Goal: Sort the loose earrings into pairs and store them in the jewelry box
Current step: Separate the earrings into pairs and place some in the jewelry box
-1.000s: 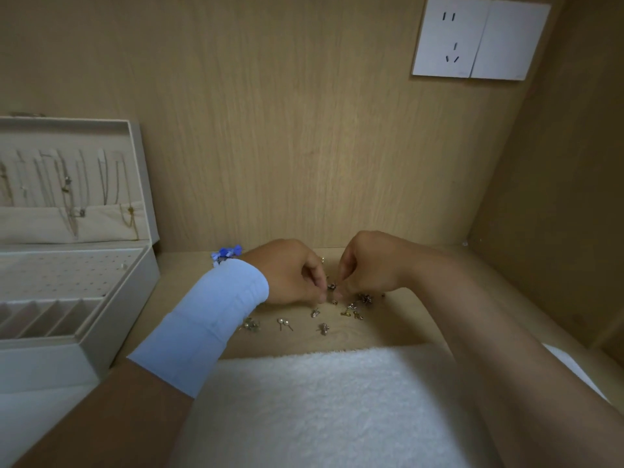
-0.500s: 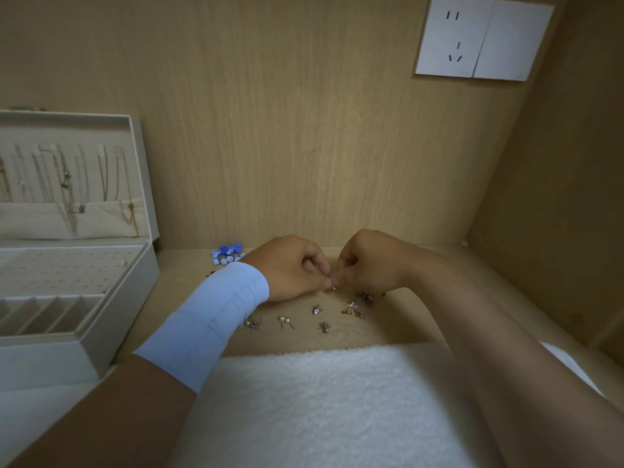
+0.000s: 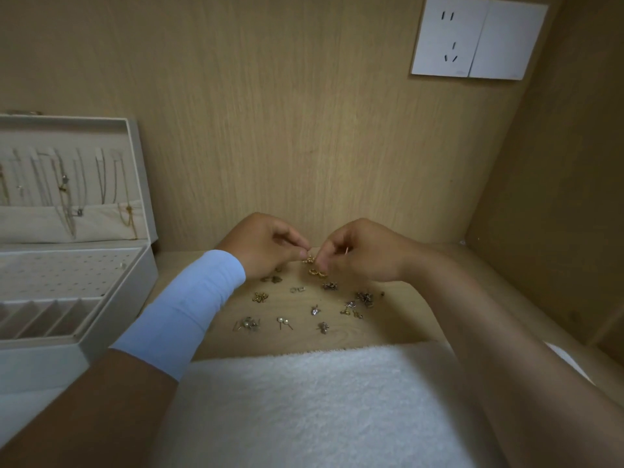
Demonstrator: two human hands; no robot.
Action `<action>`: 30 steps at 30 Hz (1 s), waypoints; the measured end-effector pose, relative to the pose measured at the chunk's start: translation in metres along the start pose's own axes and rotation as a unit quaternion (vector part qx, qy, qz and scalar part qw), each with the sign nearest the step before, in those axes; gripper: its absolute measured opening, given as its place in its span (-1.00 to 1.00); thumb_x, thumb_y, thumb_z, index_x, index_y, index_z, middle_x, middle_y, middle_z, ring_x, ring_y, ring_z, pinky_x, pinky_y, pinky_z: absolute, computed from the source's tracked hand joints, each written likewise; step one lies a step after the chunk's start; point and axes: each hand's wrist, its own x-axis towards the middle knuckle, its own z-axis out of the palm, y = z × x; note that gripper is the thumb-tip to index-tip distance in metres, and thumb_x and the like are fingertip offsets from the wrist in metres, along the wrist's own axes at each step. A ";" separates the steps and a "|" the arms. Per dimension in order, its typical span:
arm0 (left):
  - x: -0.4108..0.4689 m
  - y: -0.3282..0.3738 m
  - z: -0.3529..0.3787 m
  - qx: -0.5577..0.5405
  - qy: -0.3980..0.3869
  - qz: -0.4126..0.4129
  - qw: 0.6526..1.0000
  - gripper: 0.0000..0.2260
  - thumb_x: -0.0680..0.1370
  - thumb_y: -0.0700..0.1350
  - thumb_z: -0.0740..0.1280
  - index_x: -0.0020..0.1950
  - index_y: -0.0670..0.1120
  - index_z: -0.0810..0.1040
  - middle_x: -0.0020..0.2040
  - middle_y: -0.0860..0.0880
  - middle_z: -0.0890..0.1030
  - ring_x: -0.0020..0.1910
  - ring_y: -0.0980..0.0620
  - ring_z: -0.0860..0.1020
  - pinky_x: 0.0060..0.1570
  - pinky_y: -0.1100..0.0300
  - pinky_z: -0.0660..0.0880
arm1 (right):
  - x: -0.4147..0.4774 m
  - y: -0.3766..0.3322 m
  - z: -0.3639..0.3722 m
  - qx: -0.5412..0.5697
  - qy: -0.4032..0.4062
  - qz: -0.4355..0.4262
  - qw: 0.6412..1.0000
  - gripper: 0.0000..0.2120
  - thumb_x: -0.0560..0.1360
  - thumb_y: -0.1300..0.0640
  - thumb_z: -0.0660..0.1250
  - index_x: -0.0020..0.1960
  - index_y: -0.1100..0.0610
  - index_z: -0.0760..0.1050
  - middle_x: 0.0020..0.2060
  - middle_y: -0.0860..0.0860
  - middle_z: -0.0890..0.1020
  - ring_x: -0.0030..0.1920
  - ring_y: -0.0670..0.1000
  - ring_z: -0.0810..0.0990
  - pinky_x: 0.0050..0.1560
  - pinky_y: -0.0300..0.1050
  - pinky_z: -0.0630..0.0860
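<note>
Left hand (image 3: 270, 248): gold earring (image 3: 308, 259) is pinched by curled fingertips.
Right hand (image 3: 364, 256): same earring is pinched.
Earring axis: cannot be told.

The jewelry box (image 3: 111, 319) stands at the left of the worktop (image 3: 398, 319), its lid (image 3: 138, 170) upright behind it against the back wall (image 3: 270, 113), with necklaces (image 3: 64, 184) hanging inside the lid. To the right of the box, the loose earrings (image 3: 284, 321) lie scattered on the worktop, with a towel (image 3: 320, 400) in front of them along the near edge. Over the scatter's far edge, the left grip (image 3: 270, 248) and right grip (image 3: 364, 255) meet, an earring (image 3: 309, 260) pinched between the 2. A socket plate (image 3: 479, 40) sits high on the wall at right.
</note>
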 end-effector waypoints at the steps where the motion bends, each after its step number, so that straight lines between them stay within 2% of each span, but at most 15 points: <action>1: 0.000 -0.001 -0.003 0.019 0.002 0.005 1.000 -0.90 0.43 -0.14 0.52 -0.18 0.07 0.70 -0.20 0.05 0.72 -0.10 0.03 0.68 0.10 0.06 0.58 | -0.001 -0.001 0.003 -0.039 -0.042 0.001 0.998 -0.92 0.49 0.16 0.47 -0.07 0.01 0.72 -0.28 -0.18 0.65 -0.37 -0.31 0.54 -0.26 -0.44 0.40; 3: 0.000 -0.002 -0.006 0.050 -0.002 0.010 0.999 -0.90 0.45 -0.15 0.51 -0.18 0.06 0.70 -0.21 0.06 0.71 -0.14 0.06 0.67 0.07 0.12 0.58 | -0.001 -0.003 0.012 -0.084 -0.097 0.011 0.992 -0.87 0.41 0.13 0.56 -0.08 -0.07 0.72 -0.29 -0.22 0.66 -0.31 -0.31 0.55 -0.20 -0.44 0.40; 7: -0.003 0.001 -0.008 0.082 -0.030 0.020 0.996 -0.93 0.46 -0.12 0.50 -0.18 0.06 0.69 -0.13 0.06 0.70 -0.24 0.23 0.57 -0.10 0.34 0.49 | 0.003 -0.004 0.025 -0.108 -0.118 0.015 0.987 -0.86 0.39 0.13 0.58 -0.09 -0.05 0.74 -0.24 -0.22 0.71 -0.23 -0.30 0.58 -0.13 -0.39 0.43; 10: -0.003 0.003 -0.007 0.095 -0.067 0.021 0.993 -0.97 0.46 -0.09 0.50 -0.14 0.05 0.71 -0.15 0.00 0.68 -0.18 0.14 0.58 -0.05 0.25 0.50 | 0.001 -0.004 0.023 -0.113 -0.100 0.013 0.988 -0.90 0.40 0.13 0.56 -0.14 -0.07 0.73 -0.30 -0.23 0.69 -0.27 -0.29 0.57 -0.15 -0.33 0.44; 12: -0.004 0.004 -0.006 0.101 -0.085 0.017 0.991 -0.96 0.46 -0.09 0.50 -0.13 0.05 0.71 -0.22 0.04 0.66 -0.21 0.13 0.57 -0.01 0.19 0.52 | 0.000 -0.005 0.020 -0.127 -0.065 0.015 0.990 -0.92 0.40 0.09 0.55 -0.18 -0.09 0.72 -0.38 -0.30 0.64 -0.32 -0.34 0.56 -0.18 -0.33 0.44; 16: -0.004 0.005 -0.010 0.110 -0.073 0.014 0.991 -0.97 0.47 -0.10 0.49 -0.12 0.03 0.71 -0.24 0.06 0.65 -0.22 0.13 0.59 -0.04 0.21 0.53 | 0.001 -0.008 0.025 -0.171 0.000 0.005 0.985 -0.97 0.37 0.01 0.55 -0.20 -0.09 0.71 -0.41 -0.35 0.61 -0.32 -0.36 0.55 -0.19 -0.28 0.46; 19: -0.005 0.004 -0.014 0.119 -0.058 0.012 0.991 -0.97 0.47 -0.10 0.49 -0.12 0.02 0.71 -0.18 0.02 0.68 -0.16 0.11 0.61 -0.06 0.27 0.50 | 0.002 -0.012 0.036 -0.209 -0.008 -0.013 0.978 -0.96 0.36 -0.02 0.54 -0.20 -0.11 0.70 -0.29 -0.27 0.67 -0.19 -0.25 0.59 -0.10 -0.20 0.53; 23: -0.004 0.003 -0.014 0.125 -0.059 0.011 0.990 -0.97 0.47 -0.09 0.49 -0.13 0.04 0.70 -0.17 0.03 0.68 -0.16 0.12 0.60 -0.06 0.27 0.49 | 0.001 -0.019 0.036 -0.274 -0.011 -0.043 0.961 -0.97 0.40 -0.01 0.49 -0.16 -0.14 0.70 -0.23 -0.25 0.68 -0.11 -0.21 0.59 -0.08 -0.19 0.51; 26: -0.004 0.003 -0.013 0.132 -0.063 0.013 0.989 -0.97 0.46 -0.09 0.49 -0.13 0.05 0.70 -0.17 0.04 0.67 -0.19 0.15 0.57 -0.14 0.32 0.46 | -0.002 -0.021 0.035 -0.293 -0.022 -0.052 0.954 -0.93 0.42 0.00 0.46 -0.15 -0.16 0.71 -0.20 -0.27 0.69 -0.10 -0.22 0.59 -0.07 -0.21 0.52; 30: -0.004 0.001 -0.014 0.122 -0.071 0.011 0.990 -0.96 0.46 -0.08 0.50 -0.14 0.07 0.70 -0.22 0.12 0.64 -0.20 0.20 0.56 -0.14 0.34 0.45 | -0.001 -0.020 0.034 -0.270 -0.040 -0.039 0.961 -0.97 0.39 -0.01 0.50 -0.20 -0.14 0.70 -0.25 -0.27 0.68 -0.17 -0.23 0.58 -0.09 -0.20 0.52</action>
